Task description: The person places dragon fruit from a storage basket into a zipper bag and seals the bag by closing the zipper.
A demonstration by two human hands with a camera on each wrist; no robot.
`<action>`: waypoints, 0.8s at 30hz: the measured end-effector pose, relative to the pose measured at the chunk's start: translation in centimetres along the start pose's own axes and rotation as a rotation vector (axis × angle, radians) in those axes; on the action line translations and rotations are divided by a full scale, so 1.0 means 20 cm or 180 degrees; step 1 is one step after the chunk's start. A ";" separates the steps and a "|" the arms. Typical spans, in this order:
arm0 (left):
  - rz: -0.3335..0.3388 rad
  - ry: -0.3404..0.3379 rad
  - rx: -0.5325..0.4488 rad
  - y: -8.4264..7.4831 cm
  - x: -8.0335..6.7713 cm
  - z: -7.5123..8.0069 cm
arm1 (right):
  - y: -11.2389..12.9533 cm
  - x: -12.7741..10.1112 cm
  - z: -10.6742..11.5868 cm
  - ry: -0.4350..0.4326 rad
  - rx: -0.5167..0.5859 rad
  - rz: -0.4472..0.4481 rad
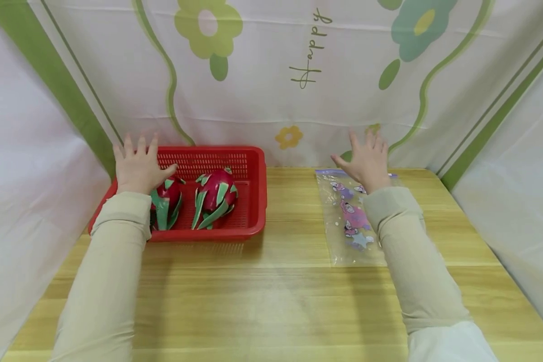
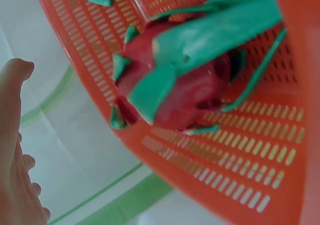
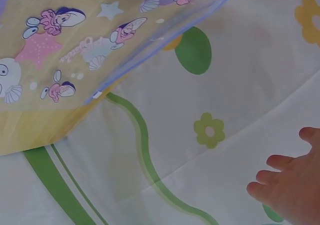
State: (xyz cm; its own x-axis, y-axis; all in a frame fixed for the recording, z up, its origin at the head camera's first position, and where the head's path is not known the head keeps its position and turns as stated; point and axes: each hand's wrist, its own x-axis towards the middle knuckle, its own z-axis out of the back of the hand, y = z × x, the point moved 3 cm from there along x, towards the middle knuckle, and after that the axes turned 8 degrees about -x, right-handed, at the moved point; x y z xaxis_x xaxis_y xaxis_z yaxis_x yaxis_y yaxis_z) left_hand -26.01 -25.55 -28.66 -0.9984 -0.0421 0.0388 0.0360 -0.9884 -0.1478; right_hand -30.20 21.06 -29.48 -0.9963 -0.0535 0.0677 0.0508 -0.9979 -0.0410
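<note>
My left hand (image 1: 138, 168) is held with fingers spread over the left part of a red plastic basket (image 1: 261, 201), holding nothing. Two dragon fruits with green scales lie in the basket: the left dragon fruit (image 1: 167, 198), partly covered by my hand and sleeve in the head view, and the right dragon fruit (image 1: 216, 193). The left wrist view shows one dragon fruit (image 2: 190, 80) close up, beside the hand. My right hand (image 1: 367, 158), fingers spread and holding nothing, overlaps the top edge of a clear zip bag (image 1: 344, 221) in the head view. Cartoon prints and a purple zip strip (image 3: 165, 42) mark the bag.
Under everything is a wood-grain table (image 1: 271, 301). A white cloth (image 1: 262, 95) printed with flowers and green stripes hangs behind it, and white cloth also stands at both sides. The basket sits at the back left, the bag at the back right.
</note>
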 end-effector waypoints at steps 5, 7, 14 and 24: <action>0.0054 0.0052 0.0000 0.08 -0.02 0.00 | -0.04 -0.01 -0.04 0.0084 0.0071 -0.0029; 0.0076 0.0060 -0.0010 0.11 -0.03 0.00 | -0.06 -0.02 -0.06 0.0094 0.0090 -0.0043; 0.0122 0.0022 -0.0096 0.21 -0.07 -0.01 | -0.13 -0.05 -0.14 0.0066 -0.0047 -0.0121; 0.0148 -0.0016 -0.0208 0.33 -0.13 -0.09 | -0.20 -0.10 -0.26 0.0181 0.0081 -0.0170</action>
State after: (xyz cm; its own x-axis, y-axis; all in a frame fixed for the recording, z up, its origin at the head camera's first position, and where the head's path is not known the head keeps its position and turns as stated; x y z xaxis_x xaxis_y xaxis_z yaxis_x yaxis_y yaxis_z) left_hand -23.19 -31.79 -31.45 -0.9954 -0.0885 0.0352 0.0791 -0.9737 -0.2136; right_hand -28.72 25.29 -34.59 -0.9999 0.0014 0.0122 -0.0016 -0.9999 -0.0135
